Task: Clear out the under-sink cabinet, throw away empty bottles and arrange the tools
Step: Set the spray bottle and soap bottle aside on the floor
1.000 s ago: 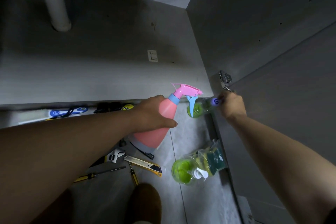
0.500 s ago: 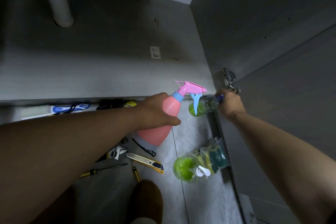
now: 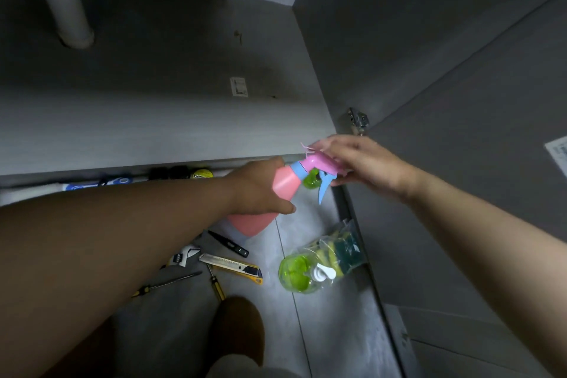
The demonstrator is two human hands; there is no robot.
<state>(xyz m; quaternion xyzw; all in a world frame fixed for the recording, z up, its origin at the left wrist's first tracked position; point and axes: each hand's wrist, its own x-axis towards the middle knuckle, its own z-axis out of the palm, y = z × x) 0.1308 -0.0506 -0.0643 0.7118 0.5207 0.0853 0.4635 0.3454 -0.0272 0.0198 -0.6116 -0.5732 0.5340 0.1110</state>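
Note:
My left hand (image 3: pixel 260 190) grips the body of a pink spray bottle (image 3: pixel 283 184) and holds it tilted in the air at the front edge of the cabinet floor (image 3: pixel 153 132). The bottle's pink head and blue trigger (image 3: pixel 323 190) point right. My right hand (image 3: pixel 365 163) lies over that spray head, fingers stretched across it and thumb below. A small clear bottle of green liquid (image 3: pixel 310 179) held in that hand peeks out between the spray neck and the trigger; its cap is hidden.
On the tiled floor lie a yellow utility knife (image 3: pixel 230 267), a wrench (image 3: pixel 184 256), two screwdrivers (image 3: pixel 167 282), a green pump bottle (image 3: pixel 294 275) and a sponge pack (image 3: pixel 340 250). A drain pipe (image 3: pixel 66 3) stands back left; the open door with its hinge (image 3: pixel 356 120) is right.
My right hand moved left with the small green bottle, from beside the hinge to on top of the spray head. The pink bottle has risen slightly in my left hand.

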